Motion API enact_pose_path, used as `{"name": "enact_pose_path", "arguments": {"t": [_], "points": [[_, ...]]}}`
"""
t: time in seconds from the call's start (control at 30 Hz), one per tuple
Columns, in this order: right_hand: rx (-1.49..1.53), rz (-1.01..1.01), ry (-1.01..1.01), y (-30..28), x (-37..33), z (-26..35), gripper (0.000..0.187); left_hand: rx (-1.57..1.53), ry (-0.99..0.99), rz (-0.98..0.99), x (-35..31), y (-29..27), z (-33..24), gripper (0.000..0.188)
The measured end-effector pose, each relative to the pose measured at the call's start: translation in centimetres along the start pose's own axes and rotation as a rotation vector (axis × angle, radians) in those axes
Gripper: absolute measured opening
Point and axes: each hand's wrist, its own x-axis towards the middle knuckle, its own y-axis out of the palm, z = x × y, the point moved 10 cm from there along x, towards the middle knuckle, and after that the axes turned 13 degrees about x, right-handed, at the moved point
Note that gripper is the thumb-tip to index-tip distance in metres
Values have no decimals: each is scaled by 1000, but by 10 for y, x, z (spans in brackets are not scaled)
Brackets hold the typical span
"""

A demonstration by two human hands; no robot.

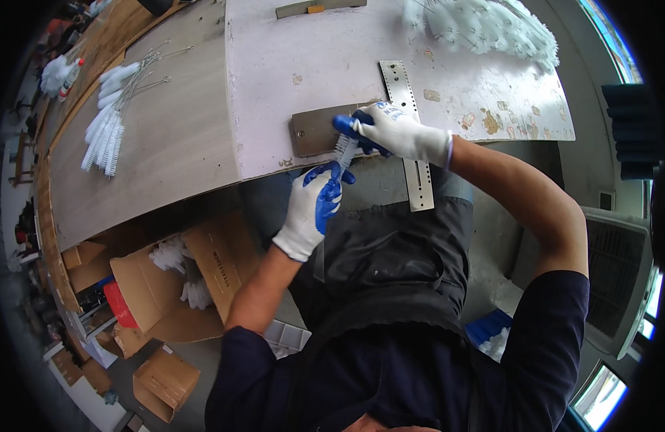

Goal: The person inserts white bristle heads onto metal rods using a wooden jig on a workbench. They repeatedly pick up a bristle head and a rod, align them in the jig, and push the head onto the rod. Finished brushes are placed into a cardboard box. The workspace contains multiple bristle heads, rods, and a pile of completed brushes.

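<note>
**Brush half hidden between two gloved hands**

Bristles of small white brush (pixel 344 149) show between the gloves; its stem is hidden in the fists. Left hand (pixel 311 205) closed around the lower end, right hand (pixel 393 132) clamped on the top, at the bench edge over a grey metal plate (pixel 314 129). Perforated metal strip (pixel 408 137) runs under the right wrist, partly covered. Finished brushes (pixel 109 122) lie well apart on the left; white pile (pixel 483 25) cut off at the top. Cardboard box (pixel 167 288) below the bench.
</note>
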Motion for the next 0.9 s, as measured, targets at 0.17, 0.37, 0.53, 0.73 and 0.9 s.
{"name": "enact_pose_path", "arguments": {"t": [0.17,0.37,0.53,0.73,0.9], "points": [[-755,10,-494,-5,11,10,55,377,-81,0,2,-13,-32,29],[-1014,-14,-497,19,39,-4,47,668,-32,62,10,-23,-58,27],[-802,-200,-487,20,27,-4,34,1656,805,-437,-48,10,-140,29],[-629,-370,-308,16,18,-3,41,853,509,-566,-71,-39,-84,38],[-612,-354,-275,13,15,2,37,-39,603,-635,-1,-62,-95,42]]}}
